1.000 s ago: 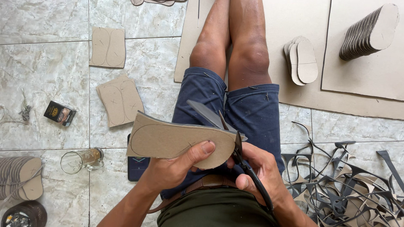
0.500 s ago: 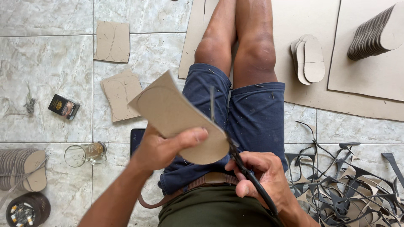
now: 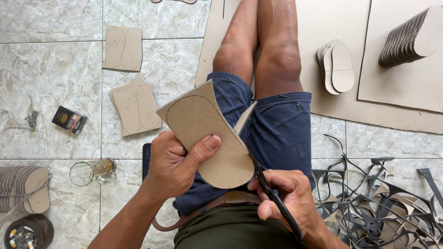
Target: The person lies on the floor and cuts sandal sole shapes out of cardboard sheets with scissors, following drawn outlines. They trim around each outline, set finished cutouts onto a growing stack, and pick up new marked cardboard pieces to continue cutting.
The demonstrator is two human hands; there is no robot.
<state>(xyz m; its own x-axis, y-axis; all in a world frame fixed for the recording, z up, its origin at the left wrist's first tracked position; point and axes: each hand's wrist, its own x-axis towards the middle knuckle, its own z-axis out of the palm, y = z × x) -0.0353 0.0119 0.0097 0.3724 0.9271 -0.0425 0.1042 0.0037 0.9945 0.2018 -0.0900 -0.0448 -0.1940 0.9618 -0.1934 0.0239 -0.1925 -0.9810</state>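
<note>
My left hand [image 3: 177, 163] grips a brown cardboard piece [image 3: 205, 129] with a sole outline drawn on it, thumb pressed on its face, above my lap. My right hand [image 3: 288, 198] holds black-handled scissors [image 3: 270, 191] whose blades run along the right edge of the cardboard, where a thin strip [image 3: 243, 117] curls away. I sit on the tiled floor in blue shorts [image 3: 277, 129], legs stretched forward.
Two marked cardboard pieces [image 3: 136, 108] [image 3: 122, 48] lie on the tiles at left, with a small dark box [image 3: 69, 119] and a glass [image 3: 92, 170]. Stacks of cut soles [image 3: 337, 64] [image 3: 408, 39] [image 3: 25, 186] rest around. Offcut scraps [image 3: 383, 198] pile at right. A large cardboard sheet [image 3: 406, 92] lies beyond.
My left hand has turned the cardboard from lying crosswise to more upright and shifted its grip, while the scissors have advanced along its right edge.
</note>
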